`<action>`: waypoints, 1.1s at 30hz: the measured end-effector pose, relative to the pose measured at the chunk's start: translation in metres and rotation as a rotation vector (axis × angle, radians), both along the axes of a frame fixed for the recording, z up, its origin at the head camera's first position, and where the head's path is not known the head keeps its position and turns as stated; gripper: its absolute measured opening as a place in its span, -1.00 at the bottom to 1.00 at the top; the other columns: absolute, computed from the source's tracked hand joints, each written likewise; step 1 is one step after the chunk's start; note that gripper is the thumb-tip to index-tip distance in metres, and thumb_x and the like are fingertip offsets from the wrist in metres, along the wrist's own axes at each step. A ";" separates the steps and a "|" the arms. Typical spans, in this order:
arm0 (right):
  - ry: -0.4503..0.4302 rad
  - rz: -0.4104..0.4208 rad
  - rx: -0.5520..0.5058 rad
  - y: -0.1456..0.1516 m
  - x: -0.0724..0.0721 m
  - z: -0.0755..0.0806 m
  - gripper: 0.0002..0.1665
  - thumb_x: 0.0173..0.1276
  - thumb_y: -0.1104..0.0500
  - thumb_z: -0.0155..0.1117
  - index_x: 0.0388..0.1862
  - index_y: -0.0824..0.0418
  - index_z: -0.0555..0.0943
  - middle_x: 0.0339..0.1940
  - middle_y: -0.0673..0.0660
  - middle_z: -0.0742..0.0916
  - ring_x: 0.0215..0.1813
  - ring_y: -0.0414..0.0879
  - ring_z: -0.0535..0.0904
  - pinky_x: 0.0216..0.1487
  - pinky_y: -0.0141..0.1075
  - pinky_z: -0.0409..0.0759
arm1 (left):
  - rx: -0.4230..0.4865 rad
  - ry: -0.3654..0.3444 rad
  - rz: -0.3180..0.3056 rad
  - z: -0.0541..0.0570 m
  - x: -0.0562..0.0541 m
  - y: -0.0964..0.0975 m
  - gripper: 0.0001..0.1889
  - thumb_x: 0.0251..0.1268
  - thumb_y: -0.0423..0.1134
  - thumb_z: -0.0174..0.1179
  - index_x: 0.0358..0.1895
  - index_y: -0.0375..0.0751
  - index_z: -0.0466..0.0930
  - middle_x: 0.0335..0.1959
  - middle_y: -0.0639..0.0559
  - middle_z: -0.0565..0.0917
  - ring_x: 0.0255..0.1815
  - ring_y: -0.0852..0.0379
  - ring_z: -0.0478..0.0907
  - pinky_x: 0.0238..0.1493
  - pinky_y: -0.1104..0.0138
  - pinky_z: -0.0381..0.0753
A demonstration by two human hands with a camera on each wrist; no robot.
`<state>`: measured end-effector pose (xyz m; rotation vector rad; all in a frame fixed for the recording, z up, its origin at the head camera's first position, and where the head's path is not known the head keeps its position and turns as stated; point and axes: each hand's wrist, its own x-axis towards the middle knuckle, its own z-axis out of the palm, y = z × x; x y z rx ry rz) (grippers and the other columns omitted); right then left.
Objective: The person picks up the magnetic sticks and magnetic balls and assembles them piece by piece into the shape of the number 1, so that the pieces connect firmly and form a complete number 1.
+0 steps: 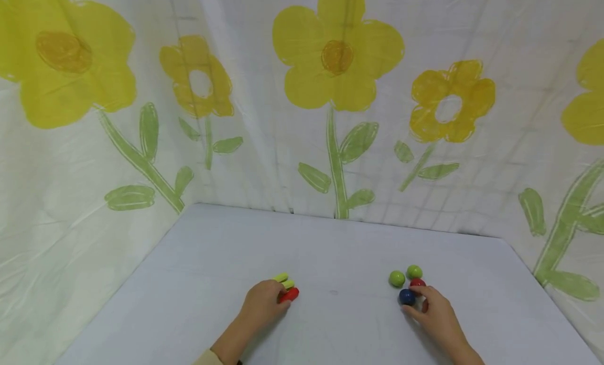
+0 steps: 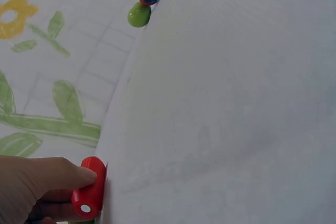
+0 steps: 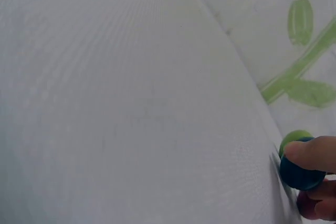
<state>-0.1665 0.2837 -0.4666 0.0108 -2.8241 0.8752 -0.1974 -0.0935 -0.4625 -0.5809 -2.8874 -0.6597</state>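
On the left of the table, my left hand (image 1: 264, 303) pinches a small red cylinder (image 1: 290, 294) between thumb and fingers. The left wrist view shows a white dot on the end of this red cylinder (image 2: 90, 192). Two yellow-green cylinders (image 1: 288, 284) lie just beyond it, partly behind the fingers. Over on the right, my right hand (image 1: 439, 315) grips a dark blue ball (image 1: 407, 297), with the thumb pressed on it in the right wrist view. A red ball (image 1: 417, 283) touches the fingertips, and another red ball (image 1: 425, 306) is mostly hidden under the hand.
Two green balls (image 1: 397, 278) sit just beyond the blue one. Both groups stand on a white-covered table (image 1: 340, 323). Behind the table's far edge hangs a white curtain (image 1: 255, 160) printed with yellow flowers, which also runs along both sides.
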 end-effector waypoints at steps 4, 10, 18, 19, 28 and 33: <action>0.023 0.001 0.004 -0.001 0.000 -0.002 -0.43 0.07 0.19 0.54 0.03 0.43 0.59 -0.33 0.08 0.59 -0.48 -0.18 0.33 -0.49 -0.35 0.31 | -0.039 0.067 -0.029 0.000 0.001 0.003 -0.80 -0.03 -0.37 0.42 -0.59 -0.20 0.55 -0.64 0.16 0.36 -0.55 0.23 0.22 -0.53 0.40 0.27; -0.022 -0.009 -0.003 -0.001 -0.001 -0.002 -0.46 0.12 0.20 0.50 0.04 0.42 0.58 -0.30 0.10 0.62 -0.48 -0.15 0.33 -0.51 -0.35 0.30 | -0.042 0.041 -0.028 0.003 0.001 0.009 -0.84 -0.02 -0.37 0.45 -0.53 -0.25 0.61 -0.60 0.14 0.43 -0.53 0.23 0.25 -0.50 0.39 0.29; -0.094 -0.022 -0.025 0.000 0.001 0.000 -0.44 0.13 0.22 0.47 0.09 0.43 0.56 -0.39 0.07 0.59 -0.49 -0.12 0.34 -0.54 -0.34 0.31 | 0.102 -0.088 -0.008 0.000 0.000 0.015 -0.86 0.04 -0.33 0.41 -0.34 -0.30 0.69 -0.55 0.15 0.51 -0.52 0.24 0.34 -0.48 0.37 0.36; -0.103 -0.024 -0.031 0.000 0.002 0.001 -0.44 0.13 0.23 0.46 0.09 0.43 0.55 -0.42 0.06 0.58 -0.49 -0.11 0.34 -0.54 -0.34 0.31 | 0.124 -0.098 -0.014 0.000 0.000 0.016 -0.87 0.05 -0.33 0.41 -0.34 -0.29 0.68 -0.55 0.16 0.51 -0.52 0.24 0.36 -0.47 0.36 0.38; -0.081 -0.002 -0.054 0.000 0.006 0.003 -0.43 0.07 0.23 0.51 0.07 0.40 0.59 -0.27 0.12 0.68 -0.50 -0.16 0.39 -0.51 -0.36 0.36 | 0.374 -0.300 0.006 0.001 -0.001 0.030 -0.84 0.11 -0.30 0.40 -0.29 -0.27 0.65 -0.49 0.12 0.58 -0.46 0.20 0.48 -0.42 0.36 0.49; -0.067 -0.003 -0.064 -0.001 0.007 0.001 -0.49 0.11 0.24 0.50 0.04 0.37 0.61 -0.24 0.15 0.71 -0.52 -0.20 0.39 -0.53 -0.37 0.37 | 0.506 -0.442 0.017 -0.001 -0.007 0.045 -0.84 0.11 -0.32 0.41 -0.30 -0.29 0.64 -0.49 0.08 0.58 -0.45 0.18 0.50 -0.44 0.38 0.51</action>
